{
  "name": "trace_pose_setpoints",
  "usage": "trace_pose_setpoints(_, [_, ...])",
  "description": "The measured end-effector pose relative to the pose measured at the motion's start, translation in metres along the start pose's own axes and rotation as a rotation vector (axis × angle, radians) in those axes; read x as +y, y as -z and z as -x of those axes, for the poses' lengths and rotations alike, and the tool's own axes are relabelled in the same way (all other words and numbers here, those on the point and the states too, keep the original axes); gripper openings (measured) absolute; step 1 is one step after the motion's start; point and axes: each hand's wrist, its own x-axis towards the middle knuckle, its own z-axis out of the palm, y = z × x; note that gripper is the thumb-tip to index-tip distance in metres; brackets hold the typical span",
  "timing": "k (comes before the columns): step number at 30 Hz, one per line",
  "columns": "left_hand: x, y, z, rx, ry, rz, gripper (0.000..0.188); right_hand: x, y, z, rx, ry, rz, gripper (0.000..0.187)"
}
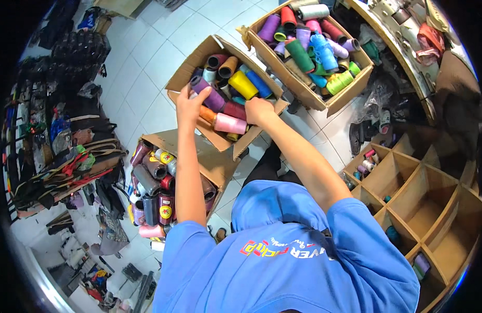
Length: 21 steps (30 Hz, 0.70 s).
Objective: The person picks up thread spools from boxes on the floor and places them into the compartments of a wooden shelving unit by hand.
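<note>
A cardboard box of thread spools stands before me, with both my hands in it. My left hand reaches over the left wall, its fingers and thumb closed about a purple thread spool. Curled into a fist, my right hand is low at the box's right side, next to a dark red spool. What its fingers grip, if anything, is hidden. Around the hands lie a yellow spool, a pink spool, an orange spool and a blue spool.
A second open box heaped with coloured spools stands at the far right. Nearer on the left is another carton, with large spools beside it. A wooden compartment shelf fills the right side. Dark bundled materials crowd the left.
</note>
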Motion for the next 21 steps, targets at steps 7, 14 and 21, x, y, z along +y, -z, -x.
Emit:
trace_pose_setpoints(7, [-0.005, 0.037, 0.024, 0.021, 0.132, 0.626, 0.028, -0.013, 0.058, 0.037, 0.094, 0.07, -0.248, 0.033])
trace_pose_setpoints(14, [0.032, -0.002, 0.035, -0.148, 0.065, 0.663, 0.033, 0.068, 0.072, 0.146, 0.286, 0.186, -0.947, 0.046])
trace_pose_setpoints(21, [0.075, -0.107, 0.072, -0.696, 0.013, 0.535, 0.035, 0.133, -0.013, 0.297, 0.654, -0.068, -1.319, 0.045])
